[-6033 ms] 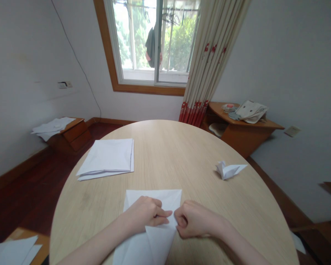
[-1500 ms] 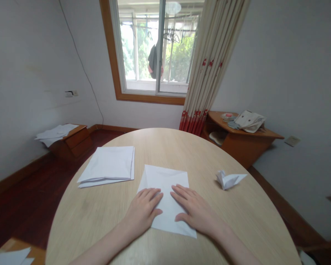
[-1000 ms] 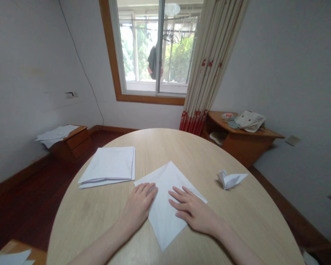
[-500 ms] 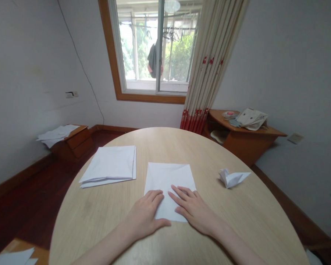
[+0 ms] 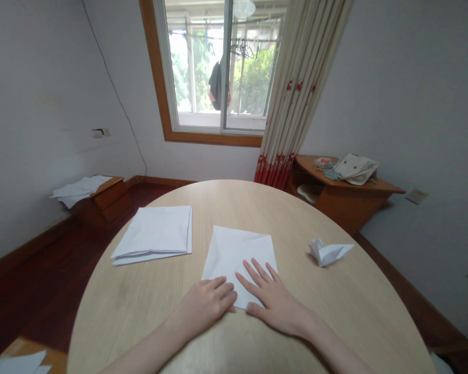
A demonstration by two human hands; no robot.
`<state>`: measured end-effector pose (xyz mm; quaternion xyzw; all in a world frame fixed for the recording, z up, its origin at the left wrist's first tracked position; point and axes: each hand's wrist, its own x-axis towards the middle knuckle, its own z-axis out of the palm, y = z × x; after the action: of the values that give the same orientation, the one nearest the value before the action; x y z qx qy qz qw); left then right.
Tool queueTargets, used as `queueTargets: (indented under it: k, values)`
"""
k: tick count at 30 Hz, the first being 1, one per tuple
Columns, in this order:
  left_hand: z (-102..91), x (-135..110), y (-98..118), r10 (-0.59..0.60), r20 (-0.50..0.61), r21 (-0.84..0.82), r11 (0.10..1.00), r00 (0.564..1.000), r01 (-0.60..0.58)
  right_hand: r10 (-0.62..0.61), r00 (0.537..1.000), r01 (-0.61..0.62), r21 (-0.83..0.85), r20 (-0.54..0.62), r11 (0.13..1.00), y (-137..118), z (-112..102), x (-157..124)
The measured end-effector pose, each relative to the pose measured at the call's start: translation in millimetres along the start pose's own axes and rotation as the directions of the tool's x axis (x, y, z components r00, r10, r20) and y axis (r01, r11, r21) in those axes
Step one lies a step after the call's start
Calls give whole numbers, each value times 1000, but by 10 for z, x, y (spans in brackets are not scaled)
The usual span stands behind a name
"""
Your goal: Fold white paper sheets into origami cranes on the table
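Sheet point(image 5: 237, 248) lies on the table point(image 5: 257, 205) straight ahead of both hands, with its near edge under the fingers. Faint creases cross it. A small raised flap shows just ahead of the left fingertips.

Right hand point(image 5: 271, 297): open, palm down, fingers spread over the near right part of the sheet.

Left hand point(image 5: 207, 304): just beside the right, fingers bent and close together, tips at the sheet's near edge. Cannot tell whether it pinches the paper or only presses on it.

Stack point(image 5: 156, 234) of paper sits ahead and to the left of the left hand, near the sheet but not touching it. A folded paper figure point(image 5: 327, 253) sits out to the right of the right hand, well apart.

Judgement: the step looks like pinning the sheet while the near edge is worked.
- Put the right hand's weight on flat fingers, so the paper cannot swivel on the smooth wood.
- Move the left fingertips along a crease rather than across it.
- Match the edges before pressing down hard.
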<state>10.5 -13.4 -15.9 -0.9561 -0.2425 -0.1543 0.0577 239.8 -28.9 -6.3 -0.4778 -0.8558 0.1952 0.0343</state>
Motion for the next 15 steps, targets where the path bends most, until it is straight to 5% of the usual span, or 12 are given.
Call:
queueTargets:
  k: [15]
  values:
    - [66, -7, 68, 9, -197, 24, 1000, 980, -4, -34, 981, 12, 116, 190, 993, -36, -195, -55]
